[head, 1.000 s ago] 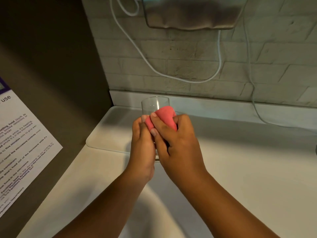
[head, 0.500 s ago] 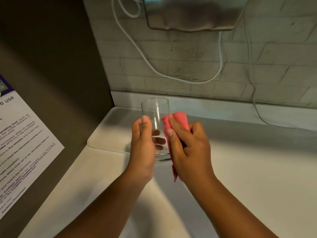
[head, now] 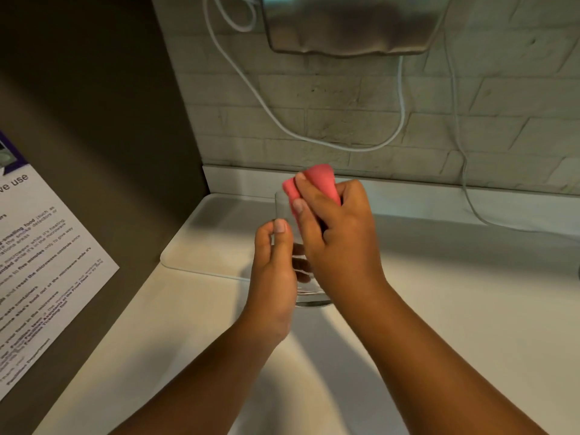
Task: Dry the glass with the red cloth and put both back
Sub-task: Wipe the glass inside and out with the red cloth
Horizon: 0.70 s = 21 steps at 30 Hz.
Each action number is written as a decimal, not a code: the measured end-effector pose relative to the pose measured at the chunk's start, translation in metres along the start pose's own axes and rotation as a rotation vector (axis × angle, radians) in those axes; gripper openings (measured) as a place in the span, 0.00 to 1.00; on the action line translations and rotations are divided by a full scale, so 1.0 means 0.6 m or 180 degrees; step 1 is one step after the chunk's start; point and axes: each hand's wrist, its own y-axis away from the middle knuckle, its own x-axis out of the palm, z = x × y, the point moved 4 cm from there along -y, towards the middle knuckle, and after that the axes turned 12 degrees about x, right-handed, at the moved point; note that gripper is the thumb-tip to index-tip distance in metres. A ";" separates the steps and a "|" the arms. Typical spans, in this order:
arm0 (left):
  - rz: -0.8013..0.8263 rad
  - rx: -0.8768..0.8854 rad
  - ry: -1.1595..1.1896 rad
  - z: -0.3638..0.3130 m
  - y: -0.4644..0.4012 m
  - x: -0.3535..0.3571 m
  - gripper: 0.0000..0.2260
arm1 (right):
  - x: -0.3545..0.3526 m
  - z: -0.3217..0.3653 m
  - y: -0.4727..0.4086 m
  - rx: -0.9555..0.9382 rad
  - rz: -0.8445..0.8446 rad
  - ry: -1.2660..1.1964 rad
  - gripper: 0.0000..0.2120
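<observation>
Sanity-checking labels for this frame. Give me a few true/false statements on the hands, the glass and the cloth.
1. The left hand grips the glass. True.
2. The red cloth lies flat on the counter. False: the right hand holds it bunched at the top of the glass.
3. The glass stands on the tray. False: it is held up above the counter.
4. A white cable hangs along the brick wall. True.
5. The glass is full of water. False: it looks empty.
</observation>
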 end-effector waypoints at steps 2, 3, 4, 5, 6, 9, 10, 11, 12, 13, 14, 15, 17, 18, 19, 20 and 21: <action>-0.0069 -0.0032 -0.0016 -0.003 0.004 0.000 0.25 | -0.001 -0.013 -0.017 0.0155 -0.0130 -0.0095 0.17; -0.0142 -0.0046 0.0004 -0.005 0.003 -0.003 0.25 | 0.000 -0.019 -0.019 0.0214 -0.0173 -0.0162 0.17; -0.0223 -0.0064 0.0061 -0.007 -0.001 -0.007 0.23 | 0.000 -0.026 -0.016 0.0267 -0.0188 -0.0227 0.17; -0.0304 -0.0081 0.0128 -0.010 -0.007 -0.011 0.21 | 0.000 -0.033 -0.011 0.0326 -0.0163 -0.0319 0.17; -0.0370 -0.0095 0.0164 -0.012 -0.012 -0.015 0.20 | -0.001 -0.038 -0.002 0.0390 -0.0104 -0.0411 0.17; -0.0442 -0.0148 0.0208 -0.017 -0.027 -0.022 0.19 | -0.003 -0.035 0.042 0.0308 0.0068 -0.0489 0.17; -0.0444 -0.0178 0.0199 -0.016 -0.029 -0.023 0.19 | -0.002 -0.028 0.058 0.0159 0.0135 -0.0413 0.17; -0.0428 -0.0226 0.0198 -0.014 -0.029 -0.023 0.19 | 0.002 -0.021 0.073 0.0054 0.0250 -0.0319 0.17; -0.0380 -0.0320 0.0265 -0.012 -0.027 -0.020 0.21 | 0.007 -0.015 0.081 0.0065 0.0390 -0.0243 0.17; -0.0310 -0.0464 0.0379 -0.009 -0.024 -0.016 0.25 | 0.012 -0.011 0.085 0.0124 0.0528 -0.0196 0.16; -0.0263 -0.0621 0.0466 -0.005 -0.021 -0.013 0.30 | 0.013 -0.006 0.082 0.0093 0.0585 -0.0118 0.16; -0.0227 -0.0721 0.0530 -0.002 -0.020 -0.012 0.34 | 0.012 0.002 0.078 -0.0014 0.0601 -0.0031 0.17; -0.0203 -0.0747 0.0603 -0.001 -0.023 -0.012 0.35 | 0.010 0.012 0.066 -0.0243 0.0657 0.0009 0.18; -0.0204 -0.0724 0.0609 -0.002 -0.026 -0.014 0.34 | 0.010 0.015 0.060 -0.0275 0.0678 0.0013 0.18; -0.0203 -0.0682 0.0602 -0.005 -0.029 -0.015 0.33 | 0.010 0.017 0.056 -0.0297 0.0663 0.0045 0.18; -0.0187 -0.0609 0.0579 -0.008 -0.032 -0.016 0.32 | 0.010 0.019 0.051 -0.0307 0.0621 0.0092 0.18; -0.0158 -0.0501 0.0525 -0.011 -0.033 -0.015 0.30 | 0.011 0.019 0.048 -0.0317 0.0567 0.0132 0.17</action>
